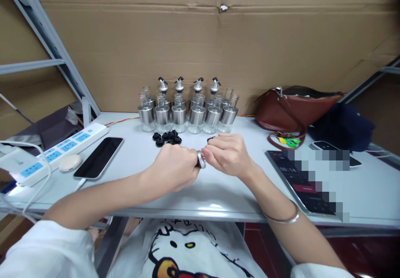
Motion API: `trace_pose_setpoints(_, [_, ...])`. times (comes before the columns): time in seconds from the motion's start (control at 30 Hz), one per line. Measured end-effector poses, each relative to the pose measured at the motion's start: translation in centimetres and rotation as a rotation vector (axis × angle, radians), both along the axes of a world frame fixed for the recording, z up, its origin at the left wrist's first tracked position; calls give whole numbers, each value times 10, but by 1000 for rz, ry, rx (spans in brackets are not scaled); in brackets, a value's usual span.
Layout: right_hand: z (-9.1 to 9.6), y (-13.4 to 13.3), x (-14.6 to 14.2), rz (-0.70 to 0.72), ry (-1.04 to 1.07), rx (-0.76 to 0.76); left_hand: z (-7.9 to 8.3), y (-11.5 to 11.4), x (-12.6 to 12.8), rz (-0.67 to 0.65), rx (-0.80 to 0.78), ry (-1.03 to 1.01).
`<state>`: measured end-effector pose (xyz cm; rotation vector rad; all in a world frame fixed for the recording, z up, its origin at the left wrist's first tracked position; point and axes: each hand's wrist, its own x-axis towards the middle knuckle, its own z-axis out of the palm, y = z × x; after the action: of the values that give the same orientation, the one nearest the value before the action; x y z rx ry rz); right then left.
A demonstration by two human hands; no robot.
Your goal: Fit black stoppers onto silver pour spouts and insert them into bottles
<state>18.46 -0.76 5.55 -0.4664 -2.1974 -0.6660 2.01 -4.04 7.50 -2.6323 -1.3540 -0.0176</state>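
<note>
My left hand (pixel 175 167) is closed around a pourer spout (pixel 201 160), whose silver collar and black part show at the thumb side. Its other end is hidden in the fist. Bent into a pinch, my right hand (pixel 229 155) meets the spout with its thumb. A small dark bit (pixel 210 139) shows by the right fingers, too little of it to name. Beyond the left hand lies a pile of black stoppers (pixel 167 137). Behind it stand glass bottles with steel bands (pixel 196 114) in rows; several at the back carry silver spouts (pixel 214 85) with black levers.
On the left are a white power strip (pixel 67 146), a phone (pixel 100 159) and a white round case (pixel 70 163). At right lie a tablet (pixel 300 182), a brown bag (pixel 281 111) and a dark cap (pixel 343 123). A cardboard wall (pixel 140 40) closes the back.
</note>
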Motion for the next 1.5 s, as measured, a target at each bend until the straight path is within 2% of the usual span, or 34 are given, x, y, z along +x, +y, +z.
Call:
trace_pose_setpoints(0.23, [-5,1,-1,6,83,-262,-7,4,1,-70,118,-48])
trace_pose_setpoints(0.4, [-8,0,-6,-186,255,-372,-10,24,0,-99,239,-72])
trace_pose_setpoints(0.5, [-10,1,-8,-234,355,-508,-13,37,-2,-157,315,-94])
trace_pose_setpoints(0.63, [-15,7,-12,-238,471,-902,-21,49,-5,-186,369,-73])
trace_pose_setpoints(0.8, [-17,13,-16,-113,603,-1579,-28,57,-11,-243,419,-40])
trace_pose_setpoints(0.9, [-14,11,-11,39,655,-1927,-27,62,-18,-274,420,-74])
trace_pose_setpoints(0.97, [-11,10,-5,163,670,-2068,-22,67,-24,-233,408,-120])
trace_pose_setpoints(1.03, [-9,11,1,233,735,-2082,-14,72,-29,-97,399,-150])
trace_pose_setpoints(1.1, [-7,14,6,267,859,-2005,-4,77,-33,73,368,-132])
trace_pose_setpoints(1.17, [-6,16,8,287,965,-1947,6,80,-37,185,308,-67])
trace_pose_setpoints(1.3, [-5,20,9,289,1101,-1906,17,82,-49,230,161,88])
trace_pose_setpoints(1.5, [-6,22,11,296,1070,-1878,5,87,-62,251,30,241])
